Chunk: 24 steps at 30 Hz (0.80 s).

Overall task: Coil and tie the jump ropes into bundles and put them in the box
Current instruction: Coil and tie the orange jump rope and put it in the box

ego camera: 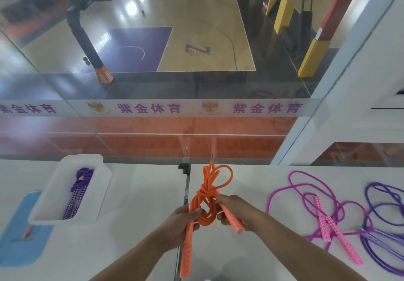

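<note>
Both my hands are closed on the orange jump rope [206, 195], which I hold just above the bench [140, 204] near its middle seam. Its cord is gathered into a coil with a knot wound around the middle and loops fanning out beyond. My left hand [179, 223] has its grip pinching one orange handle [187, 243] together with the lower loop of the coil, and that handle hangs down toward me. My right hand [235, 211] has its grip wrapped around the other orange handle [232, 218], thumb pressed at the knot.

To my left, the white box [54, 193] sits on the bench, partly over a blue mat [17, 243], with a tied purple rope bundle [79, 191] lying inside. To my right, well apart from my hands, a pink jump rope [323, 213] lies loose and uncoiled on the bench, and beside it, at the far right edge, a purple jump rope [384, 219] is spread out the same way.
</note>
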{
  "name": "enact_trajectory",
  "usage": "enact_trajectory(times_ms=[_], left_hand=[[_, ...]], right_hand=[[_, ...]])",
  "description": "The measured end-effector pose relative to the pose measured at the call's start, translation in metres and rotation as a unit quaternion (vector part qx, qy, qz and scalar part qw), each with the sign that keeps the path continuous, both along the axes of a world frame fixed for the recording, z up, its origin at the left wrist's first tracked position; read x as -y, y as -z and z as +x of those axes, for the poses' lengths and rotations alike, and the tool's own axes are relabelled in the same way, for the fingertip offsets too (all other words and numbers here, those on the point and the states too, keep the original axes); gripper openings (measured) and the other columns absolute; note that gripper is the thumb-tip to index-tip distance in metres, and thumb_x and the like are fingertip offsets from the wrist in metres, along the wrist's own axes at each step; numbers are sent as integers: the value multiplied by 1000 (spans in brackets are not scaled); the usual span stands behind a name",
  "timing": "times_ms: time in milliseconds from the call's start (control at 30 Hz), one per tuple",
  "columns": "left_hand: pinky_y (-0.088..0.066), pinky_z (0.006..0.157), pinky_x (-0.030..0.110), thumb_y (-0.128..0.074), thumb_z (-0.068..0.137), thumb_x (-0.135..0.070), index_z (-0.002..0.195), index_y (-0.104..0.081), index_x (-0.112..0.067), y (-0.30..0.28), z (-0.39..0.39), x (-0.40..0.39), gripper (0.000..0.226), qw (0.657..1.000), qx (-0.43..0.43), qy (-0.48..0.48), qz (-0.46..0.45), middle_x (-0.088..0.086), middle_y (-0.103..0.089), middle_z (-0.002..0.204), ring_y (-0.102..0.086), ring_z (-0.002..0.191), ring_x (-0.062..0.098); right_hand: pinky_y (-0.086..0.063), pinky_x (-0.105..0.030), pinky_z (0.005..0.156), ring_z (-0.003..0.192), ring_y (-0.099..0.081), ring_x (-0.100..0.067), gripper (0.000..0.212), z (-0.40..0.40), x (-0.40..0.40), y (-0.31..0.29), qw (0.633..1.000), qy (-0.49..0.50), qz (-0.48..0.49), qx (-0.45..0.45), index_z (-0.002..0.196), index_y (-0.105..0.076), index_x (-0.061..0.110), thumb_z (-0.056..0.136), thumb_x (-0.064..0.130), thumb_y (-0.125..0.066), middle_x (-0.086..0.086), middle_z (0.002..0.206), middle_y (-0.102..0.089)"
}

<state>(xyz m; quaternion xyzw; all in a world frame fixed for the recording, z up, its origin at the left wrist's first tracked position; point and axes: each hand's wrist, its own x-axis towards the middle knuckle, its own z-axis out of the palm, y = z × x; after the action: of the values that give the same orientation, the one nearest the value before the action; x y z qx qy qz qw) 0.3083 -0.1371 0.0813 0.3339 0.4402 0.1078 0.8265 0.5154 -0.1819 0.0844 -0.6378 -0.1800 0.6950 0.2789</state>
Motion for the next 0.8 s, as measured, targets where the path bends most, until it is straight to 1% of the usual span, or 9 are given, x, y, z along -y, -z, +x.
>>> enact_trajectory(times_ms=[67, 167, 233, 333, 433, 533, 667, 733, 800], left_hand=[[-49, 98, 36, -60, 97, -11, 120, -61, 4, 1, 2, -2, 27, 1000, -5, 2, 15, 13, -70, 119, -65, 110, 26], [-50, 102, 38, -59, 97, -10, 123, -61, 3, -1, 3, -5, 29, 999, -23, 10, 43, 14, -70, 122, -64, 118, 29], [-49, 105, 40, -62, 96, -13, 121, -63, 1, 0, 1, -8, 29, 996, -48, 24, 67, 13, -72, 118, -65, 117, 29], [-45, 110, 46, -63, 96, -13, 122, -63, -1, 5, -1, -12, 29, 993, -71, 36, 86, 12, -71, 119, -65, 117, 29], [-49, 105, 40, -60, 96, -6, 123, -61, 2, 4, -1, -12, 28, 995, -59, 31, 81, 15, -70, 120, -66, 117, 29], [-47, 108, 41, -60, 96, -5, 125, -59, 3, 3, 1, -9, 30, 995, -44, 37, 79, 17, -69, 122, -64, 118, 29], [-45, 109, 47, -59, 97, -4, 128, -56, 6, 11, 2, 6, 33, 997, -40, 19, 61, 17, -68, 125, -64, 119, 32], [-48, 107, 48, -57, 97, -2, 126, -56, 7, 13, 5, 17, 30, 999, -39, -16, 31, 17, -70, 122, -66, 116, 32], [-50, 104, 47, -56, 98, -1, 123, -58, 8, 15, 9, 25, 27, 999, -30, -45, 5, 18, -70, 120, -67, 113, 32]], right_hand=[[-50, -29, 66, 67, -58, -18, 37, -1, 0, -6, 997, -32, 14, 70, 88, -69, 8, 90, 42, -57, -8, 79, -64], [-46, -30, 75, 78, -58, -17, 46, 5, 0, -14, 959, -167, 2, 229, 81, -71, 16, 95, 51, -45, -3, 88, -61], [-46, -27, 68, 74, -56, -17, 45, 10, 0, -17, 957, -199, -15, 211, 83, -68, 18, 94, 55, -45, -2, 86, -60], [-45, -24, 59, 64, -50, -15, 41, 20, -1, -21, 974, -197, -10, 113, 92, -62, 16, 94, 56, -55, -4, 83, -56], [-47, -23, 58, 61, -46, -16, 29, 28, -3, -28, 979, -204, -8, 13, 98, -58, 12, 96, 41, -63, -6, 80, -47], [-48, -25, 58, 58, -50, -16, 23, 26, -4, -27, 987, -156, 10, -36, 98, -61, 7, 97, 29, -65, -7, 77, -54], [-42, -27, 53, 53, -48, -16, 23, 10, -8, -14, 1000, -23, 13, 3, 97, -65, 4, 98, 26, -61, -5, 66, -58], [-47, -27, 55, 60, -56, -19, 26, 4, -12, -4, 997, 41, 3, 58, 102, -65, 4, 95, 29, -62, -7, 75, -63], [-55, -30, 66, 79, -68, -23, 34, -3, -14, 8, 994, 50, 8, 95, 108, -65, 6, 93, 36, -62, -9, 93, -70]])
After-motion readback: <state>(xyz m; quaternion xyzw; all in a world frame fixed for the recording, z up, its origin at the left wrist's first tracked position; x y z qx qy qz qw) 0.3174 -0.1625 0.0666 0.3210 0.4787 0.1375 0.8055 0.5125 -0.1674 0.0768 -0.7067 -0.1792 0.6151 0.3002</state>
